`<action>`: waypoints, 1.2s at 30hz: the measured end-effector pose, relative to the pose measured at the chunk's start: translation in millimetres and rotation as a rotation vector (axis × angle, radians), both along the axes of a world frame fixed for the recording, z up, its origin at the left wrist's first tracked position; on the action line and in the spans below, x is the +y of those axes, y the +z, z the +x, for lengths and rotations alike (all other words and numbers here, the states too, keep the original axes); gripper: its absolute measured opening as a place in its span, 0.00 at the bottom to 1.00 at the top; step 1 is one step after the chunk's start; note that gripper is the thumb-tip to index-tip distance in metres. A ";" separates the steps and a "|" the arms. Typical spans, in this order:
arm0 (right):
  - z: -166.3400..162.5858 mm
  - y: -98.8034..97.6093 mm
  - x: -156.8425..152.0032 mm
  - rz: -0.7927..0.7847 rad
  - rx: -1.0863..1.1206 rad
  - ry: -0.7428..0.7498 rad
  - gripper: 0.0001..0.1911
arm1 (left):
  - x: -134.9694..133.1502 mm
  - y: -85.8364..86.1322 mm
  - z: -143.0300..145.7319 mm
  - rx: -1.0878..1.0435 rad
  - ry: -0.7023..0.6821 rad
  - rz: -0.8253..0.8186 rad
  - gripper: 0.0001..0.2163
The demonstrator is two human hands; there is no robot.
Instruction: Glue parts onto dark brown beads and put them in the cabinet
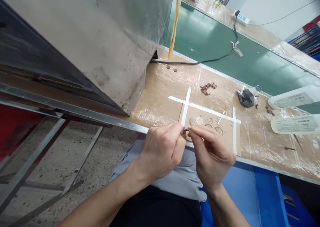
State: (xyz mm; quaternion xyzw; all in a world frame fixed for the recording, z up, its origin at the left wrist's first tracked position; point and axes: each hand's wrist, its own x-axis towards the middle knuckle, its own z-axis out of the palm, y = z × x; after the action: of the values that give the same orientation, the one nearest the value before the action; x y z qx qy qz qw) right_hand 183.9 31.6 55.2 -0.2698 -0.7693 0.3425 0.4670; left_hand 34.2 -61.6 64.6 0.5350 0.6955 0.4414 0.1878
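Note:
My left hand [162, 146] is closed, its thumb and fingers pinching a small copper-brown piece [185, 130]. The thumb and forefinger of my right hand [212, 152] pinch the other end of this piece; its exact kind is too small to make out. Both hands are above the front edge of the table. Just beyond them, on cardboard framed by white tape [210, 110], lie a small clear round dish [196, 121], tiny dark specks [207, 119], a cotton swab [221, 118] and a thin ring-like loop [219, 130].
A pile of copper-brown pieces [208, 88] lies farther back. Two plastic bottles [295, 123] lie at the right, near a crumpled black wrapping [246, 97]. A large metal housing [107, 46] stands at the left. A black cable [205, 62] crosses behind, and a blue bin [270, 190] sits below.

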 end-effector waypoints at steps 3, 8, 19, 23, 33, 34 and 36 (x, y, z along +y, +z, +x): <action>3.9 -1.9 1.0 -0.066 -0.003 -0.004 0.12 | 3.4 -1.3 0.3 0.034 -0.020 -0.018 0.12; 32.2 -9.2 17.0 -0.118 -0.011 -0.131 0.06 | 12.3 -11.5 -9.2 0.001 -0.059 -0.003 0.13; 208.5 -50.4 145.5 0.361 -0.508 -0.577 0.13 | 18.9 -49.0 -23.4 -0.314 0.173 0.016 0.13; 214.2 -63.6 150.9 0.376 -0.517 -0.573 0.13 | 21.5 -45.1 -19.7 -0.232 0.234 0.007 0.13; 214.1 -68.8 151.9 0.431 -0.487 -0.571 0.11 | 23.7 -48.1 -15.0 -0.182 0.273 0.029 0.12; 214.1 -69.2 151.8 0.437 -0.488 -0.575 0.11 | 23.8 -49.0 -15.3 -0.185 0.276 0.028 0.12; 214.1 -69.8 151.3 0.443 -0.499 -0.582 0.11 | 24.3 -50.9 -16.6 -0.181 0.263 0.045 0.12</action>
State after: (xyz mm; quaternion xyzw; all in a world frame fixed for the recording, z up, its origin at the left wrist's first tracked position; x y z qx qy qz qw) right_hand 398.0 182.9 -14.6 -0.4430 -0.8053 -0.0519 0.3906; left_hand 17.6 -37.4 13.7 0.4013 0.7297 0.5242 0.1780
